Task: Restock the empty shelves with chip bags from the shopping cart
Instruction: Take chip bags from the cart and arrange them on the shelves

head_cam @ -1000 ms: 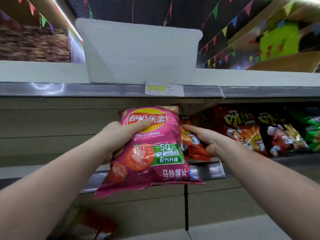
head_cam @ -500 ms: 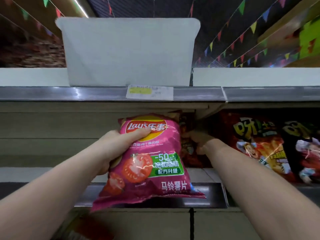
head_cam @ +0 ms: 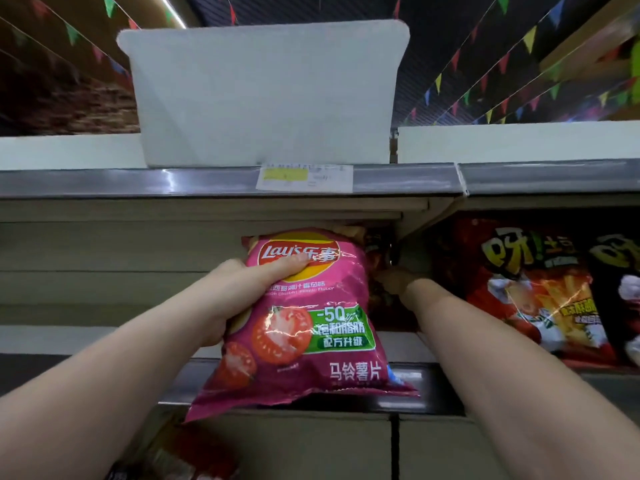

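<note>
Crinkly, air-puffed pink chip bag (head_cam: pixel 304 320) hangs before the shelf's front edge (head_cam: pixel 408 379), left hand (head_cam: pixel 239 289) fingers pinching its upper corner; light, crushable. Right hand (head_cam: pixel 394 282) reaches behind; grip unclear.

Shelf (head_cam: pixel 104 337) has open room on the left. Red snack bags (head_cam: pixel 530 292) fill the right side & block it.

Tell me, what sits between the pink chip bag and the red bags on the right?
In the head view, the right hand reaches between the pink bag and red bags, touching a dark bag behind.
</note>
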Tool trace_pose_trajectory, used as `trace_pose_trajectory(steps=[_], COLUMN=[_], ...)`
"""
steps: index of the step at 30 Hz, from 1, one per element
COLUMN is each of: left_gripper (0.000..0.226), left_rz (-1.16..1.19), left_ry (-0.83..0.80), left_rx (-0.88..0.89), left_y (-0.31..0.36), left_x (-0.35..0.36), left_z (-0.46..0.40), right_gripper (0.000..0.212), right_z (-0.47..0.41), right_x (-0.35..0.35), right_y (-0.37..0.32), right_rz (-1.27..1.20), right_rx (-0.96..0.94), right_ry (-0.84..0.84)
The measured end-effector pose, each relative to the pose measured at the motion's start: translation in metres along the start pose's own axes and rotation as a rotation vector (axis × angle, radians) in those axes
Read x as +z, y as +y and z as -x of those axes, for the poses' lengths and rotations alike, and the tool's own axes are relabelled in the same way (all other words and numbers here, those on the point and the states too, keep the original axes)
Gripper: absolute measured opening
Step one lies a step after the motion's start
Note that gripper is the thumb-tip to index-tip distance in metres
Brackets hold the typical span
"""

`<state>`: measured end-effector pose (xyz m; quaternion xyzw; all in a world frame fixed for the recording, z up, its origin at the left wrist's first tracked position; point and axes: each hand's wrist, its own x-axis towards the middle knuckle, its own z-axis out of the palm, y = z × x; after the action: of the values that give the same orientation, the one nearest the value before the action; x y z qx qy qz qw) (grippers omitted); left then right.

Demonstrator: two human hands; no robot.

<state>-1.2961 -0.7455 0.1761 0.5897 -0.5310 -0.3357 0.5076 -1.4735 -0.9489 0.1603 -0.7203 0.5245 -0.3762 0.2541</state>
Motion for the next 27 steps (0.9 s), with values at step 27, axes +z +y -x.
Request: trace_pose_trajectory(steps=[27], left_gripper=[0.069], left_rz=[0.135], left_ry=[0.035], left_rx=[0.139], left_y=[-0.012], left_x=[0.076], left_z=[-0.107], right_gripper=[0.033], right_z=[0.071], right_x=[-0.016], right_y=[-0.012], right_rz=[-0.351], right_rx=[0.075], right_ry=[0.149])
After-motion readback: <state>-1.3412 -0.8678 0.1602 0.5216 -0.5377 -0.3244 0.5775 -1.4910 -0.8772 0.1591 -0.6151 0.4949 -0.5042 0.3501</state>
